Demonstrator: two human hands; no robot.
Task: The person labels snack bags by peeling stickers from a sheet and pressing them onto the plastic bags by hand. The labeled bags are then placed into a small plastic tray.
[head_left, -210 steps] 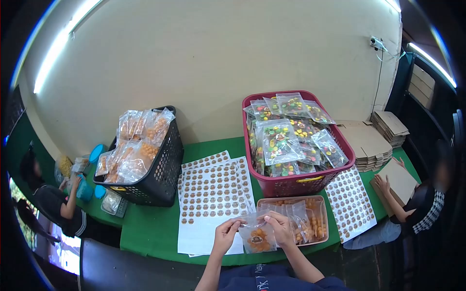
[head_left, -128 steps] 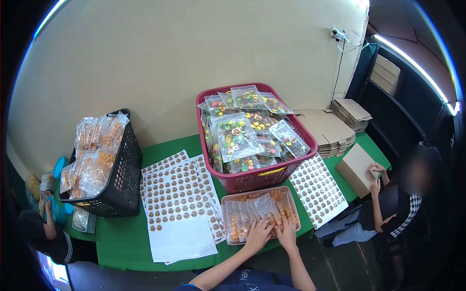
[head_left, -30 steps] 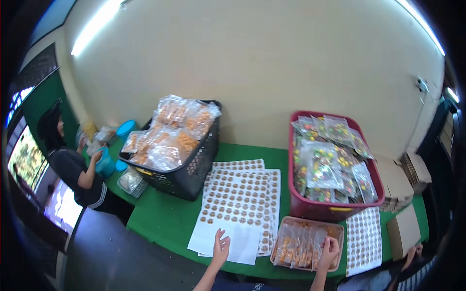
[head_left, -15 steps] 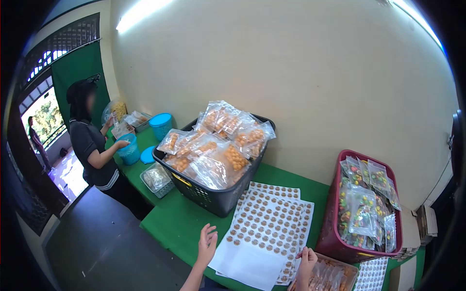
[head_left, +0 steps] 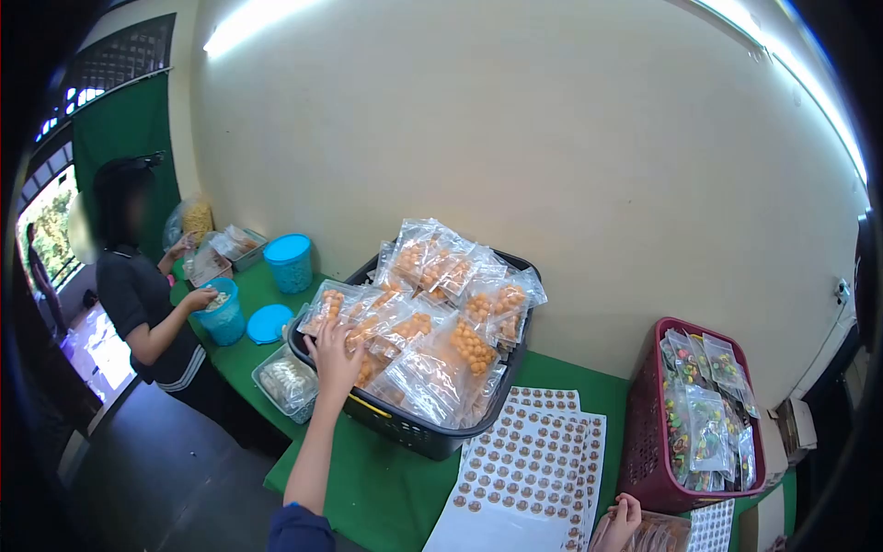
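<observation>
Head view, read as a clock face around its middle: the green-covered bench [head_left: 386,488] runs from 9 o'clock down towards 5. On it, just below centre towards 6, stands the black perforated basket [head_left: 414,440], heaped above its rim with clear packets of orange balls [head_left: 471,348]. The plastic looks slick, so pulling one from low in the pile could send its neighbours over the side. At 4 o'clock is the maroon basket [head_left: 644,442], piled with packets of multicoloured sweets that might spill likewise if bumped. Round sticker sheets [head_left: 524,478] overlap at 5, close against the black basket; a dragged basket or trailing sleeve could crease or shift them.

The left hand [head_left: 336,361], at 8, lies over the packets by the near rim with fingers spread, gripping nothing visible; a hurried pinch there may catch two at once. The right hand [head_left: 623,523], near 5, is curled beside a row of filled packets [head_left: 658,535]; whether it grasps anything I cannot tell. Lowered carelessly, it could crush them.
</observation>
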